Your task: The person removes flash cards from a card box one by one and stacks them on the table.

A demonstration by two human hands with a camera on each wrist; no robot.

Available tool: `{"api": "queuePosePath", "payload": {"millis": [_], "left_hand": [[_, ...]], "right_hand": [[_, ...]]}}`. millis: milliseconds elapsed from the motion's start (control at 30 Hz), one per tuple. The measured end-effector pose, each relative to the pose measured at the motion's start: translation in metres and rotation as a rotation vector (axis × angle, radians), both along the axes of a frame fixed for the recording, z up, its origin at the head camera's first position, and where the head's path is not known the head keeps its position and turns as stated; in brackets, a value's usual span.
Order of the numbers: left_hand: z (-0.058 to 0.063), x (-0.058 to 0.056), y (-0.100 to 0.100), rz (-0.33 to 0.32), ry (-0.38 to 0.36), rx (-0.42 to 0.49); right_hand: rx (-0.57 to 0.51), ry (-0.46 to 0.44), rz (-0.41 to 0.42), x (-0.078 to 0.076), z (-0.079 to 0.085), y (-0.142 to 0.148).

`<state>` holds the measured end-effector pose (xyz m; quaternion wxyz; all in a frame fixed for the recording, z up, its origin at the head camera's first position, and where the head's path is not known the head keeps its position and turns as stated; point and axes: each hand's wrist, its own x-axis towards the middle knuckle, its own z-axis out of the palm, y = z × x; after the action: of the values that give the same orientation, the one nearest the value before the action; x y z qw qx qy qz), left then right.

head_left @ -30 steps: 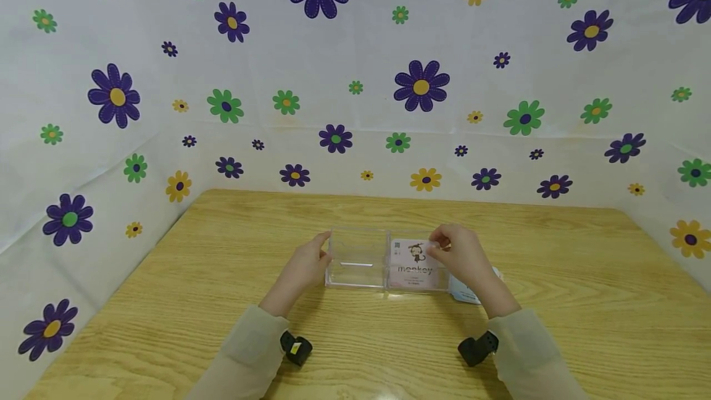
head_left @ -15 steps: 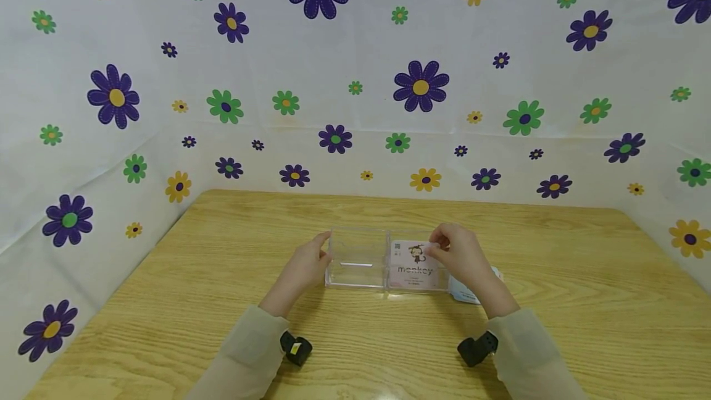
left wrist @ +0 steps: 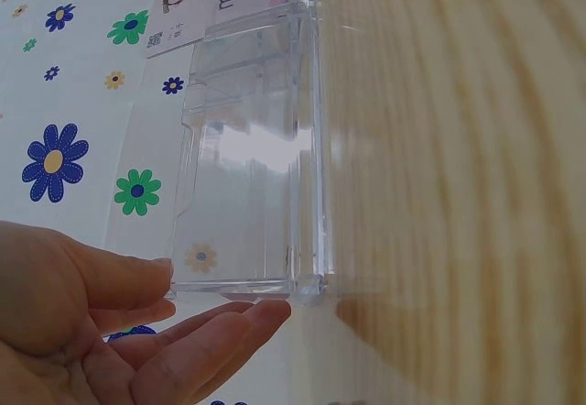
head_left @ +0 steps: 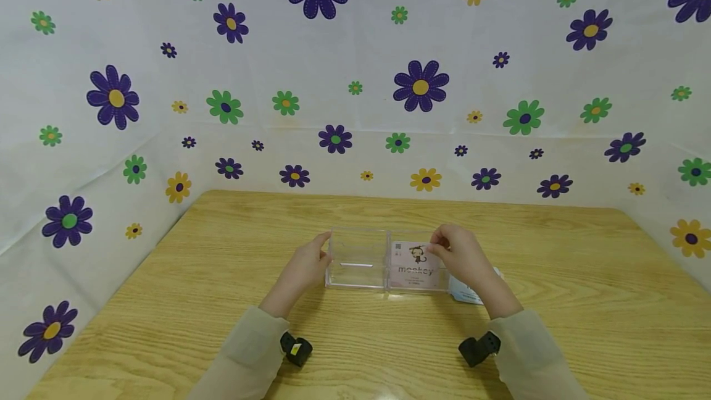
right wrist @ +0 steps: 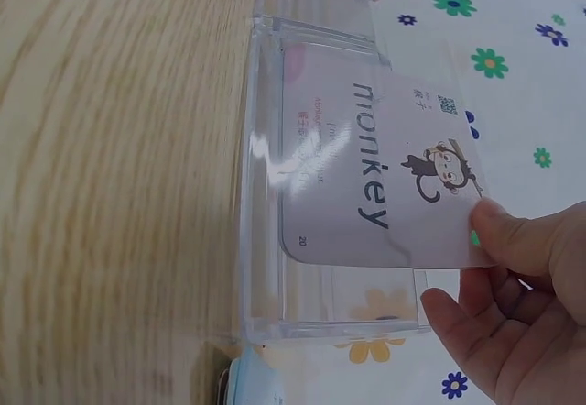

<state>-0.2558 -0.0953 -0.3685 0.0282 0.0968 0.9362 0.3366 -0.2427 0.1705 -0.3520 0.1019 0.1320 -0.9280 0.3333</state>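
A clear plastic card holder (head_left: 357, 273) with two compartments side by side stands on the table. My left hand (head_left: 304, 266) rests against its left end; in the left wrist view the fingers (left wrist: 215, 350) are fairly straight along the end wall, with the thumb at the upper edge. My right hand (head_left: 460, 257) pinches the upper right corner of a pale pink monkey card (right wrist: 375, 167) between thumb and fingers. The card's lower part is inside the right compartment, behind its front wall. No card shows in the left compartment.
Light blue cards (head_left: 465, 289) lie on the wooden table (head_left: 355, 338) just right of the holder, partly hidden by my right hand and wrist. A white cloth (head_left: 355, 54) printed with flowers hangs behind and at both sides.
The monkey card has slid slightly lower and a little to the right in the right compartment, still pinched by my right hand. My left hand has stayed at the holder's left end.
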Motion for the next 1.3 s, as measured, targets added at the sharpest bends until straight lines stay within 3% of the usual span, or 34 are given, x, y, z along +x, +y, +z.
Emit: {"api": "queuePosePath", "payload": {"millis": [467,1300], "left_hand": [[0.0,0.0005,0.0003,-0.001,0.008,0.0],[0.0013,0.001,0.0001,-0.012,0.012,-0.006]], "right_hand": [[0.009,-0.044,0.019,0.0011,0.0033,0.0005],[-0.022,0.103,-0.055,0.001,0.003,0.0008]]}}
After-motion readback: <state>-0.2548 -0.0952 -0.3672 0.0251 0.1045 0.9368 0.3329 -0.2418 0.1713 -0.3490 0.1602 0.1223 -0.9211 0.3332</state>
